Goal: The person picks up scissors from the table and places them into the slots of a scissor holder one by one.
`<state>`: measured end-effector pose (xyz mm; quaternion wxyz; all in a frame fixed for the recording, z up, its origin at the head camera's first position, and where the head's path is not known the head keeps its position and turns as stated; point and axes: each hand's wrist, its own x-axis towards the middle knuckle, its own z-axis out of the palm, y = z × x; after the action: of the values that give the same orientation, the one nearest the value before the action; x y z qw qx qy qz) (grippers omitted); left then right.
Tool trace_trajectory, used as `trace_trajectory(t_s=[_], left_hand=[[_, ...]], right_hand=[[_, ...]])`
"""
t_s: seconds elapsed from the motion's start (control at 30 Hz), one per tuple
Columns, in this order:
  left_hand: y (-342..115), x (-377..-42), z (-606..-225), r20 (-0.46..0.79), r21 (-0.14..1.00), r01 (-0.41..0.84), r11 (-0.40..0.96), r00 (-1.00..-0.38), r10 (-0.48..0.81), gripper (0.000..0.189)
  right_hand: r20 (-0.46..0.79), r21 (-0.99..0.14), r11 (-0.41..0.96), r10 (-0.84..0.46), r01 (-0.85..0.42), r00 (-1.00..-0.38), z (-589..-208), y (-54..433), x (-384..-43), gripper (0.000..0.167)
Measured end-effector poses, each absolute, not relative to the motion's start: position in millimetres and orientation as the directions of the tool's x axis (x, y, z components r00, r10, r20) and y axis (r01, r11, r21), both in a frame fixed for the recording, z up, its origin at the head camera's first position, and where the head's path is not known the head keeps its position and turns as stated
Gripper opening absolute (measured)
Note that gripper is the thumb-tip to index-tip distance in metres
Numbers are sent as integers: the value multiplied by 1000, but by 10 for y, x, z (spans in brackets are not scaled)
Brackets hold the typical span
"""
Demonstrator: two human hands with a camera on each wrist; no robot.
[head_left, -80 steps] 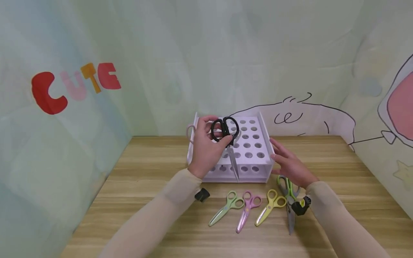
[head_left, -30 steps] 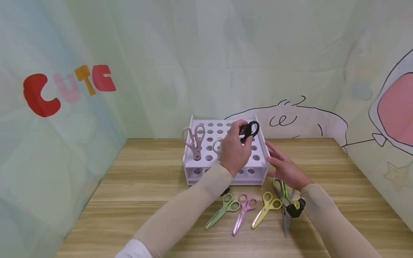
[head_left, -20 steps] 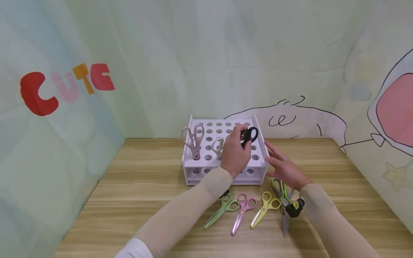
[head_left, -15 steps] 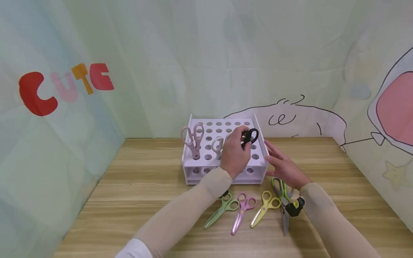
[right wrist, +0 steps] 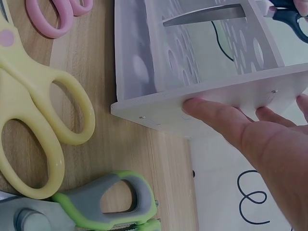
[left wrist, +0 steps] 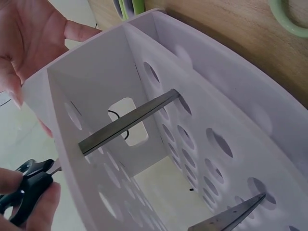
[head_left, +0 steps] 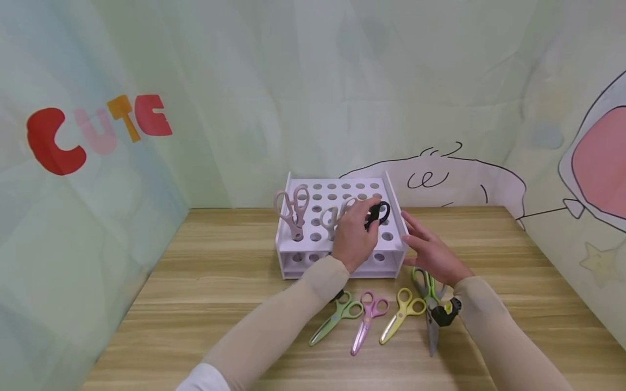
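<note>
My left hand [head_left: 356, 236] pinches the handles of black scissors [head_left: 373, 215] above the right part of a white perforated rack [head_left: 307, 247]. In the left wrist view the scissors' blade [left wrist: 127, 121] passes through an upper hole, its tip in a hole of the lower shelf. My right hand [head_left: 437, 254] rests its fingertips against the rack's right side panel. Mauve scissors [head_left: 295, 220] stand upright in the rack's front left hole. White-handled scissors [head_left: 329, 220] stand to their right, partly hidden by my left hand.
On the wooden table [head_left: 220, 309] before the rack lie green scissors [head_left: 337, 317], pink scissors [head_left: 367, 320] and yellow scissors [head_left: 403, 315]. Larger green-and-grey scissors [head_left: 431, 307] lie beneath my right wrist. A printed cloth backdrop [head_left: 244, 136] stands behind.
My left hand has carried the black scissors from the rack's left side to its right, then lowered them through a hole. The right hand stays at the side panel.
</note>
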<state>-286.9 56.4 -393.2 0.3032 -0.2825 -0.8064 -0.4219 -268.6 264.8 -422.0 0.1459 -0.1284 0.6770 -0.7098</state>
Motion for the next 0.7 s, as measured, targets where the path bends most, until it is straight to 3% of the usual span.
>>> trace_trajectory(t_s=[0.7], left_hand=[[563,-2870,-4028,724,482,686,546,-662,193,38]], right_hand=[[-15,-998,-51,-380,37,-925,-4196,2640,-2668,67]])
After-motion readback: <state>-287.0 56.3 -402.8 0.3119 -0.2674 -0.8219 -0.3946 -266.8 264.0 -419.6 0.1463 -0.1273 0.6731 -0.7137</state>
